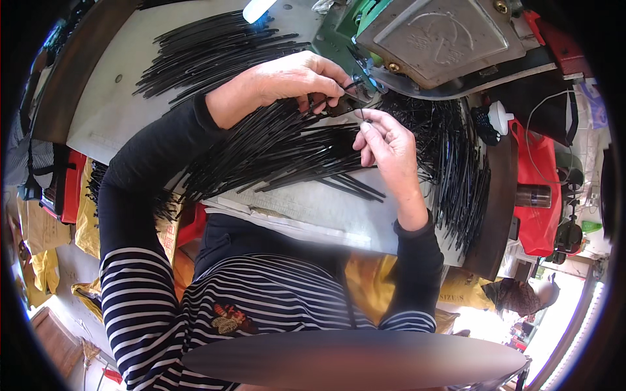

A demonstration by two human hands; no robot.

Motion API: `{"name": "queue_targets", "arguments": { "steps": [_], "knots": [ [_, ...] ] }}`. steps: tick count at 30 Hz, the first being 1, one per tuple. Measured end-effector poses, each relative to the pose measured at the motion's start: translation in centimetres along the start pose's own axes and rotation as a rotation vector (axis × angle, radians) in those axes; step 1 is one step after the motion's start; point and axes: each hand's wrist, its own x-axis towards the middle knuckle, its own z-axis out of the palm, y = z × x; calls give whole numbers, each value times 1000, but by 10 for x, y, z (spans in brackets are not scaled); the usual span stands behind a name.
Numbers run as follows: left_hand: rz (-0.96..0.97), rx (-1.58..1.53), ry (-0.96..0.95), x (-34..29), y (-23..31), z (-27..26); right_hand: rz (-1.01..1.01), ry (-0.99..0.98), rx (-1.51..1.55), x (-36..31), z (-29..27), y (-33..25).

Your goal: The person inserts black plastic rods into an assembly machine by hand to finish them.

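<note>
Thin black strips (261, 153) lie in a thick, loose layer over a pale worktable (313, 212). Beside the working end of a green and grey sewing machine (443, 42), my left hand (297, 77) has its fingers closed on a black strip. My right hand (393, 148), a little nearer to me, pinches a thin black piece between thumb and forefinger. Where the strips meet the machine, my fingers partly hide them. To the right of my right hand, a dense tangle of black strips (460, 186) hangs toward the table's edge.
Another bundle of black strips (202, 55) lies at the far left. A bright white lamp (258, 9) is at the top. Beyond the table's brown right edge (499, 218) are a red bag (538, 215) and a white spool (501, 119). Yellow sacks (372, 283) stand below the table.
</note>
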Motion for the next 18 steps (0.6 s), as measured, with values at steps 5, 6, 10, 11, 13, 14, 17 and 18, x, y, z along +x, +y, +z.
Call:
{"name": "queue_targets", "arguments": {
  "steps": [5, 6, 10, 11, 13, 14, 17, 18],
  "knots": [
    [2, 3, -8, 1, -2, -1, 31, -16, 38, 3, 0, -2],
    [2, -2, -7, 1, -3, 0, 38, -19, 47, 3, 0, -2],
    [3, -5, -9, 2, -2, -1, 37, -33, 87, 4, -3, 0],
    [4, -3, -10, 3, -2, -1, 43, -39, 108, 4, -4, 0],
    [-4, -15, 33, 4, -3, -1, 44, -44, 128, 6, -5, -1],
    [-1, -12, 33, 4, -2, -1, 45, -40, 151, 7, -6, -2],
    [1, -22, 49, 5, 1, -4, 39, -27, 194, 11, -9, -4],
    [14, -34, 55, 7, 1, -5, 34, -22, 214, 13, -9, -5]
  ]
}}
